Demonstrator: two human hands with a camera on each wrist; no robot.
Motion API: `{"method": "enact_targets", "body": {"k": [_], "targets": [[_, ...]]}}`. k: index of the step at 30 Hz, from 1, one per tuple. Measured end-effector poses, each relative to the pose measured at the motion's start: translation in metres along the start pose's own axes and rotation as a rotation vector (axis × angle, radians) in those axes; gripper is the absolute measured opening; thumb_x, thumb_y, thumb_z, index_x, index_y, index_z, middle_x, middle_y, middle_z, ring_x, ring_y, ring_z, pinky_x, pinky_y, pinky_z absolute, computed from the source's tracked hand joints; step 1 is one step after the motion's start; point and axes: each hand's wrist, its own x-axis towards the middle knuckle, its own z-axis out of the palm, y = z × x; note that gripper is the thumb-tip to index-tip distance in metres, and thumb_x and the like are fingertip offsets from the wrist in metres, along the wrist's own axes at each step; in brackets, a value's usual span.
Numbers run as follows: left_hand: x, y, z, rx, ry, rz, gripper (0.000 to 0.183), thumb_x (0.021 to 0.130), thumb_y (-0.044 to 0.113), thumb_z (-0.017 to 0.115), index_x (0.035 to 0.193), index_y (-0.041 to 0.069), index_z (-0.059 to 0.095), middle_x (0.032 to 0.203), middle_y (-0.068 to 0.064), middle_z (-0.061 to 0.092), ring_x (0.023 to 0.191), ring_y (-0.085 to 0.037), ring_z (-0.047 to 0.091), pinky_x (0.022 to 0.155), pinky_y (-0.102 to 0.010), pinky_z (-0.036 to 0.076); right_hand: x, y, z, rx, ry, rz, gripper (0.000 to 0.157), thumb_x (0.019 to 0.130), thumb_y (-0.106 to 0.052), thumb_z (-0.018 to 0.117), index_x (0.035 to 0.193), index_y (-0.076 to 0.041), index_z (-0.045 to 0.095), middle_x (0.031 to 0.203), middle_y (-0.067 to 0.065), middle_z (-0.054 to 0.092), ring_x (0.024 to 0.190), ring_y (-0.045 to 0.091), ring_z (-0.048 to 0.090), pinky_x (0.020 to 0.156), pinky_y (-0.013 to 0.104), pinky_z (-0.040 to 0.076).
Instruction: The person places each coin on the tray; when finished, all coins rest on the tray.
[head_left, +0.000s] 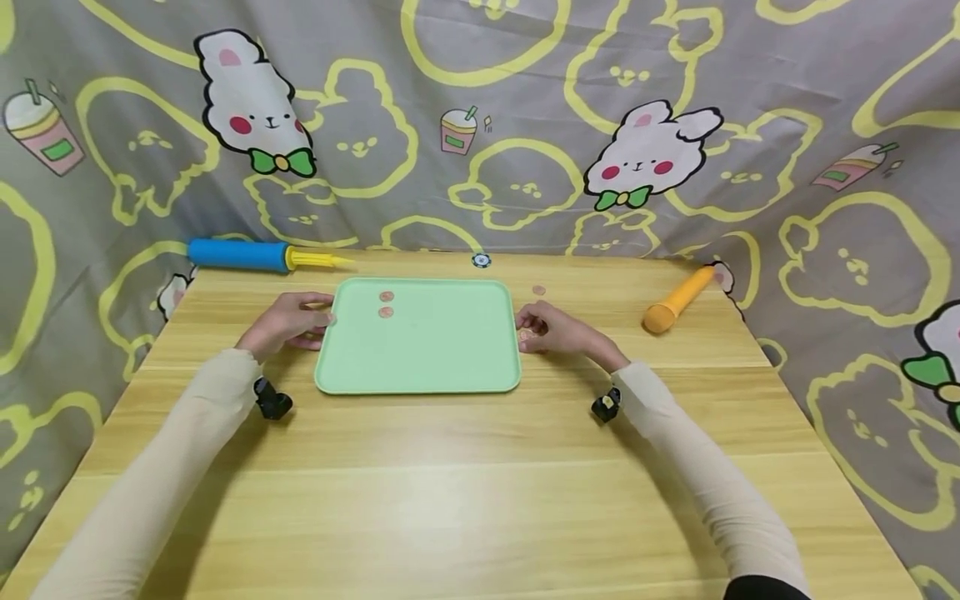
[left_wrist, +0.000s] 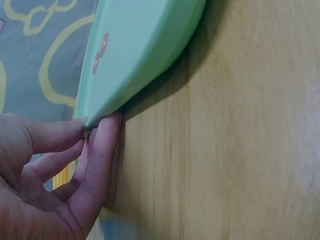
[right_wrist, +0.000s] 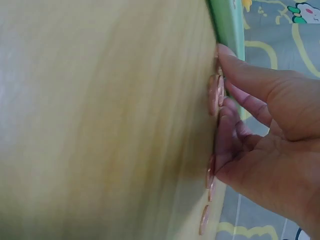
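Observation:
A pale green tray (head_left: 422, 350) sits on the wooden table, bearing two copper-coloured coins (head_left: 386, 304) near its far left. At its left edge my left hand (head_left: 288, 323) pinches the rim, thumb on top and fingers below, as the left wrist view shows. My right hand (head_left: 553, 328) is beside the tray's right edge, low over the table. Its thumb and loosely bent fingers lie on either side of several coins (right_wrist: 213, 95) on the tabletop. More coins (right_wrist: 204, 220) lie past the fingers; the hand partly hides them.
A blue and yellow hand pump (head_left: 240, 255) lies at the table's back left. At the back centre is a dark poker chip (head_left: 482, 260). An orange microphone-shaped thing (head_left: 677, 302) lies at the back right. A patterned curtain (head_left: 517, 108) borders the table's back and sides.

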Motion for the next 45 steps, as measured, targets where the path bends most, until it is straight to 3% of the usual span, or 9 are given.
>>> {"method": "enact_targets", "body": {"k": [6,14,24,33,39,41,45], "targets": [[-0.002,0.0,0.0,-0.006,0.01,-0.005,0.064,0.109,0.02,0.056,0.163,-0.001,0.029,0.131,-0.022,0.056,0.102,-0.022,0.064,0.08,-0.031,0.063,0.003,0.0,-0.001,0.038,-0.005,0.022,0.02,0.098,0.001,0.07,0.114,0.007,0.059,0.095,0.015,0.057,0.076,0.02,0.055,0.065,0.024,0.05],[-0.003,0.004,0.002,0.003,0.011,-0.016,0.064,0.109,0.02,0.056,0.164,0.001,0.029,0.136,-0.024,0.053,0.104,-0.024,0.065,0.081,-0.031,0.063,0.003,0.0,0.0,0.115,-0.01,0.141,0.013,0.104,-0.005,0.064,0.106,0.005,0.055,0.088,0.01,0.052,0.067,0.019,0.056,0.058,0.026,0.052],[-0.001,0.005,0.003,0.009,0.017,-0.045,0.061,0.11,0.019,0.055,0.163,0.001,0.032,0.135,-0.025,0.054,0.103,-0.025,0.065,0.08,-0.033,0.063,0.004,-0.001,0.002,0.14,-0.062,0.131,0.019,0.103,-0.002,0.065,0.115,0.007,0.054,0.093,0.013,0.052,0.066,0.02,0.058,0.058,0.027,0.054],[-0.001,0.007,0.002,0.009,0.025,-0.038,0.06,0.109,0.018,0.055,0.162,0.0,0.033,0.131,-0.023,0.054,0.1,-0.023,0.065,0.08,-0.033,0.063,0.006,-0.007,-0.001,0.089,-0.058,0.119,0.013,0.101,0.002,0.065,0.101,0.004,0.052,0.083,0.011,0.053,0.06,0.021,0.059,0.057,0.026,0.051],[-0.002,0.01,0.003,0.005,0.021,-0.046,0.061,0.11,0.017,0.054,0.163,0.0,0.031,0.133,-0.024,0.054,0.107,-0.029,0.064,0.081,-0.034,0.063,0.004,-0.007,-0.001,0.091,-0.002,0.152,0.015,0.103,-0.003,0.064,0.098,0.001,0.051,0.079,0.011,0.056,0.058,0.021,0.059,0.055,0.028,0.051],[-0.001,0.01,0.004,0.001,0.017,-0.051,0.061,0.11,0.017,0.054,0.163,-0.001,0.03,0.134,-0.025,0.054,0.11,-0.031,0.064,0.082,-0.035,0.063,0.005,-0.01,-0.002,0.058,0.037,0.156,0.013,0.103,-0.003,0.065,0.097,0.0,0.053,0.081,0.011,0.057,0.058,0.022,0.06,0.057,0.029,0.052],[-0.001,0.01,0.002,-0.001,0.012,-0.059,0.06,0.11,0.015,0.052,0.162,-0.002,0.029,0.134,-0.026,0.054,0.111,-0.033,0.064,0.082,-0.036,0.063,0.008,-0.023,-0.007,-0.071,0.146,0.145,0.011,0.101,-0.005,0.069,0.097,-0.001,0.06,0.092,0.012,0.062,0.076,0.022,0.062,0.071,0.032,0.053]]}}
